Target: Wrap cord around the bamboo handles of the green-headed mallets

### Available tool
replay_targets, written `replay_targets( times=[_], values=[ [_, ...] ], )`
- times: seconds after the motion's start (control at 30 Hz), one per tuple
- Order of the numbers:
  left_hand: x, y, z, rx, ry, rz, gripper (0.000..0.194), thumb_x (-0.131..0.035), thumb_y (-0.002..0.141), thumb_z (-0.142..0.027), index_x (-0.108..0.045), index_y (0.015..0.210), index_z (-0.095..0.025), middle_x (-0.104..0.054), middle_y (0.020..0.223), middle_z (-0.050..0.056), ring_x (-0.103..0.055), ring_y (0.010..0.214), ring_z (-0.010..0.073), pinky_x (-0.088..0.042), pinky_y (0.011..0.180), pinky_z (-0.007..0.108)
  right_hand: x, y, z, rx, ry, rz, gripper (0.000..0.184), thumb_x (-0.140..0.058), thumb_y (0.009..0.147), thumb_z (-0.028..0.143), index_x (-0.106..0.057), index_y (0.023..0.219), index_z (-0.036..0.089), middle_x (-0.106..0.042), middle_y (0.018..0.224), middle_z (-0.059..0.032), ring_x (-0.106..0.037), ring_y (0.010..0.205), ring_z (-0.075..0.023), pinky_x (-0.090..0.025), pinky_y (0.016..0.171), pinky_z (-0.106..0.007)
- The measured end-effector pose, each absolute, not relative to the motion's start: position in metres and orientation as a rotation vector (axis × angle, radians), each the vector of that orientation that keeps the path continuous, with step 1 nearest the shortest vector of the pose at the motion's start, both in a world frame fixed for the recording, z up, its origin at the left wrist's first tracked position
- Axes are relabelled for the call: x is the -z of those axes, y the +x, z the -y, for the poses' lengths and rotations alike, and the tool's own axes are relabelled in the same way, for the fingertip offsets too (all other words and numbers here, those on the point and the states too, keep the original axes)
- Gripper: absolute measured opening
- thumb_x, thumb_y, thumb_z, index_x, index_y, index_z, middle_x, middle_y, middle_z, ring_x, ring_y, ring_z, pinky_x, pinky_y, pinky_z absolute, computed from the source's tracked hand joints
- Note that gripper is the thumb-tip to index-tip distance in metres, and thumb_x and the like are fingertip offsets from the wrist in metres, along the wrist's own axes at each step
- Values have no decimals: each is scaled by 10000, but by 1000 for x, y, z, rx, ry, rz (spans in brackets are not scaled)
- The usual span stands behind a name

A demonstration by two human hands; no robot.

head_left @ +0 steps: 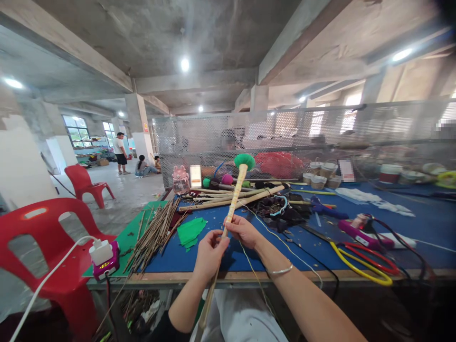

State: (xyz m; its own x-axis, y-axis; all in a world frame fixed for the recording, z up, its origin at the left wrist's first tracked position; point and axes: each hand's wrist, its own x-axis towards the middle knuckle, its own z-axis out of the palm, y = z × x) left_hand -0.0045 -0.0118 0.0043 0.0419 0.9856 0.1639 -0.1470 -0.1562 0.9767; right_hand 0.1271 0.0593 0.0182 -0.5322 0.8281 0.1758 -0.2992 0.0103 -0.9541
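Observation:
My left hand [208, 254] and my right hand [244, 230] both grip a long stick [235, 197] held upright over the blue table [213, 256]. The stick's upper part is wound in pale cord, and a green tuft [244, 161] caps its top. My left hand pinches the bare lower shaft, the right hand closes on it just above. A thin pale string [274, 235] trails from the stick across the table to the right. A silver bangle [281, 270] circles my right wrist.
A bundle of thin twigs [153, 235] and green felt pieces [190, 232] lie to the left. Bamboo sticks [231, 197], dark scraps, glue guns [366, 237] and yellow and red hoops [363, 266] crowd the table. Red chairs [46, 251] stand left. A mesh screen [285, 137] backs the table; people are beyond.

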Motion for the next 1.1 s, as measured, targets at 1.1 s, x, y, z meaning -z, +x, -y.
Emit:
replay_targets(
  times=[1.1],
  values=[
    [2, 1, 14, -1548, 1413, -1201, 342, -660, 603, -416, -593, 807, -149, -587, 629, 2, -492, 509, 93, -381, 485, 195, -16, 124, -63, -1551, -705, 1535, 331, -708, 599, 338, -450, 698, 154, -377, 475, 95, -207, 346, -5, -82, 343, -184]
  ],
)
